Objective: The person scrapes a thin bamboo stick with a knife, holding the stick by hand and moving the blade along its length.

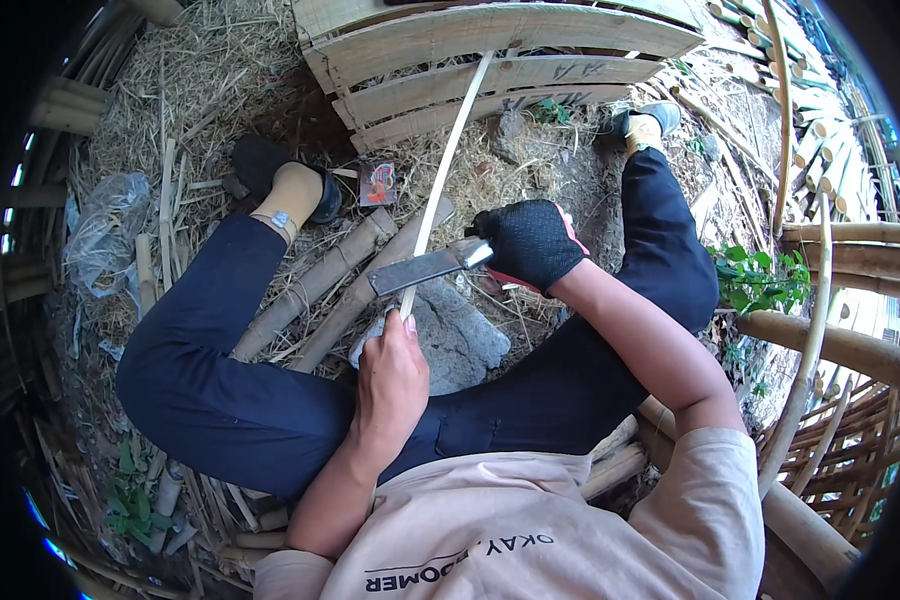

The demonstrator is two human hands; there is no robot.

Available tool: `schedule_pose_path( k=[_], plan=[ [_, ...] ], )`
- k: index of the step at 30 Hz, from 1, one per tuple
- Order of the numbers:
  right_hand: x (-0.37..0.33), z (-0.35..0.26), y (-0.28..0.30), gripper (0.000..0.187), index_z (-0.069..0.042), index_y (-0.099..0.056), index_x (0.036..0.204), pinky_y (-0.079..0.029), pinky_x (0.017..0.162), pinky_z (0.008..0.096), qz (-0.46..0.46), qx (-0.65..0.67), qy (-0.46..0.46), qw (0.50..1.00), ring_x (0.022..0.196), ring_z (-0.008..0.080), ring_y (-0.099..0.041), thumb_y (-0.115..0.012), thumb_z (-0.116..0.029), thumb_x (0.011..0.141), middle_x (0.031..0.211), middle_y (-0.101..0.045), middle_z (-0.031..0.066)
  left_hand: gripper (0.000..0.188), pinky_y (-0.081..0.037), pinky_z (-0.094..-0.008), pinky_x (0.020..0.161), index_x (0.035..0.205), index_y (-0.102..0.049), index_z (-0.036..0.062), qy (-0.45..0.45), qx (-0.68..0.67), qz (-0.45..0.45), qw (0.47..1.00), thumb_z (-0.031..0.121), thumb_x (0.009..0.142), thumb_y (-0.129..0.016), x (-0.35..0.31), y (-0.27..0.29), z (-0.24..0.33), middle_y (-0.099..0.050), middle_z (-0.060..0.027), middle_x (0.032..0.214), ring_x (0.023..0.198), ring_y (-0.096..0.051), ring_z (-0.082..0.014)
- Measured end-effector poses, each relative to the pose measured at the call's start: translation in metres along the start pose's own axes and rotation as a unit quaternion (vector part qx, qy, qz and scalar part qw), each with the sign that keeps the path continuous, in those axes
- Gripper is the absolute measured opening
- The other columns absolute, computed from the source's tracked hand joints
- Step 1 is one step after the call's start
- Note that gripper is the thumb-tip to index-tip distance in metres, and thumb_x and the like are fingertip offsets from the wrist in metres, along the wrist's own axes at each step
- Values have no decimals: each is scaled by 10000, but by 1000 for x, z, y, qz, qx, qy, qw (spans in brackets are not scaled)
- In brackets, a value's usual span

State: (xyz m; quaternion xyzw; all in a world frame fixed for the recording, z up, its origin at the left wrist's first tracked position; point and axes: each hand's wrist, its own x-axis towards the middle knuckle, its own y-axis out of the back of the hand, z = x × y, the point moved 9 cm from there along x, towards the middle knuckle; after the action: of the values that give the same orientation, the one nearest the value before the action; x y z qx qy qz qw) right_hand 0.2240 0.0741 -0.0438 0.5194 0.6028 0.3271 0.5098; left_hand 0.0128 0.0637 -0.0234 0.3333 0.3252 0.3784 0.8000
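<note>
A: Start nearest. What is the left hand doing?

B: The bare left hand (392,374), over dark blue trousers (235,395), pinches the near end of a long, narrow, pale strip (450,165), probably split bamboo.

A: And the right?

B: The right hand (526,248), in a black and red textured glove (542,236), is clenched, grasping a grey, rectangular metal blade (410,272) by its handle end. The blade lies across the strip just beyond the left fingertips.

A: Which step is that, in your view?

B: Shaving or scraping the strip, I'd judge. The next move calls for an even stroke, the blade kept shallow, the strip steady and the bare fingers clear of the edge.

A: Where does the strip run?

B: Away from the left hand, past a rough grey rock (440,340), its far end overlapping a slatted, pale wooden crate (410,60). Whether they touch, I can't tell.

A: Now count.

B: One strip, one blade, one glove, one rock. Beyond the rock, two thick, weathered bamboo lengths (355,296), one small red packet (377,184), two shoes (256,165), one crate. The cut bamboo poles (818,140) piled far right are too crowded to count.
</note>
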Motion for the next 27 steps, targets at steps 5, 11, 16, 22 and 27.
schedule_pose_path(
  k=[5,11,16,22,27],
  plan=[
    [10,66,22,193,-175,-759,950,-576,725,483,113,10,-132,985,770,374,-721,-680,-317,846,809,-730,157,280,-490,-584,685,1205,-565,-42,-1,-10,-16,1000,184,1061,-485,-3,-1,2,-623,-321,784,745,-625,-516],
    [7,103,40,255,-162,-775,995,-570,780,471,114,14,-176,978,847,380,-720,-691,-364,863,897,-744,164,214,-486,-594,681,1086,-583,-45,-14,-59,2,998,145,1046,-494,1,3,2,-638,-290,742,753,-639,-508],
    [-8,47,17,342,-164,-770,1022,-564,739,457,33,108,-105,988,794,395,-702,-743,-466,865,846,-728,171,209,-496,-570,685,962,-579,-36,-44,-118,19,992,134,1042,-488,6,2,3,-657,-267,770,767,-646,-495],
    [-17,-19,2,236,-171,-741,958,-575,751,463,-38,77,48,995,790,367,-723,-695,-363,828,804,-726,154,237,-498,-545,702,927,-587,-23,-18,-154,-26,988,152,1049,-484,11,1,-1,-662,-238,771,776,-657,-475],
    [-15,-13,-9,202,-183,-757,941,-579,715,476,-50,34,17,998,757,362,-729,-679,-317,812,790,-730,144,224,-483,-553,782,969,-587,-15,-18,-122,-17,992,161,1055,-476,8,-1,0,-687,-223,870,840,-636,-474]
  ],
)
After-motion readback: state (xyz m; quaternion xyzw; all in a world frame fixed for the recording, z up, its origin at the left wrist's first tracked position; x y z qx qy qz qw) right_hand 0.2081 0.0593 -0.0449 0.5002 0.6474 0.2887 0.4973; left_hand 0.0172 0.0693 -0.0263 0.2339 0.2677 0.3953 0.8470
